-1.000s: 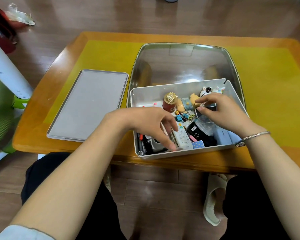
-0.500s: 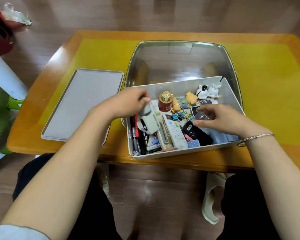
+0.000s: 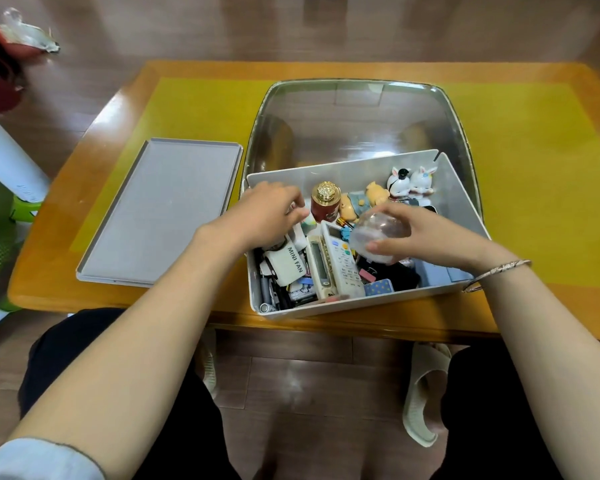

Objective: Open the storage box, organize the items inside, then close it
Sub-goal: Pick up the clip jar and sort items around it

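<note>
Slippers: pale, on the wooden floor under the table's near edge, at 6 o'clock from the box.
Table: wooden, with a yellow mat on top; the box sits at its near edge.
Storage box: white, open, its near wall just over the table's front edge; crowded with small items.
Left hand: reaches into the box's 9 o'clock side, the grip's fingers curled round a small pale object that cannot be made out, just above the mini fan.
Mini fan: white, lettered "MINI FAN", lying at the box's 8 o'clock, partly under the left hand.
Remote controls: two, side by side near the box's centre, lengthwise toward 12 o'clock.
Right hand: over the box's 3 o'clock side, the grip clamped round a clear round capsule; a bracelet circles the wrist.
Clear round capsule: held above the box contents, just at 3 o'clock of the remotes.
Red jar: gold-capped, upright at the box's 11 o'clock.
Figurines: two white rabbit-like ones in the box's 1 o'clock corner, bear-like ones beside them at 9 o'clock.
Grey lid: flat on the table, at 9 o'clock of the box, just apart from it.
Clear cover: transparent, standing at 12 o'clock behind the box.
</note>
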Motion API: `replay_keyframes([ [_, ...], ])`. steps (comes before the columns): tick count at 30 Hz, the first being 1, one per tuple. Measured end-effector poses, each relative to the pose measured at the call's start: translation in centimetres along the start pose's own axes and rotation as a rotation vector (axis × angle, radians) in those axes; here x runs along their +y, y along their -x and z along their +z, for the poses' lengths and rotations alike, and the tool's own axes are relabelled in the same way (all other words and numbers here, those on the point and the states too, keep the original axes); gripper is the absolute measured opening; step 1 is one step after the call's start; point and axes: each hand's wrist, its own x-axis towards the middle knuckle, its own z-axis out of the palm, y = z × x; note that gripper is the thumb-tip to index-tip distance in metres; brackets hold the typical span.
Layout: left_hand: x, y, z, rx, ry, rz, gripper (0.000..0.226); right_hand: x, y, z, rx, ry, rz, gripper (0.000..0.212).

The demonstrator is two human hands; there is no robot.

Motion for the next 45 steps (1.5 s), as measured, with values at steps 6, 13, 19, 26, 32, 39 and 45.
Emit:
replay_keyframes([
  [6, 2.9, 0.8, 2.1, -0.135, -0.088, 0.298, 0.052, 0.6, 0.1, -0.7, 0.06, 0.113, 0.178, 0.058],
  [13, 3.0, 0.6, 2.4, -0.105, -0.061, 0.232, 0.043, -0.2, 0.2, -0.2, 0.0, -0.125, 0.089, 0.044],
  [19, 3.5, 0.8, 2.5, 0.037, 0.243, 0.282, 0.1, -0.5, -0.6, 0.3, 0.091, -0.402, 0.04, 0.035],
  [26, 4.6, 0.7, 2.5, 0.252, 0.342, 0.438, 0.078, -1.4, -1.5, 1.1, 0.085, -0.792, 0.02, 0.022],
  [32, 4.8, 0.5, 2.8, 0.228, 0.389, 0.357, 0.066, -1.3, -1.4, 1.5, 0.106, -0.798, 0.01, 0.028],
  [39, 5.1, 1.0, 2.5, 0.26, 0.27, 0.288, 0.073, -1.0, -1.0, 1.8, 0.309, -0.084, -0.115, 0.023],
  [45, 5.7, 1.1, 2.1, 0.258, 0.153, 0.238, 0.079, -1.0, -1.0, 1.3, 0.316, 0.07, -0.065, 0.072],
])
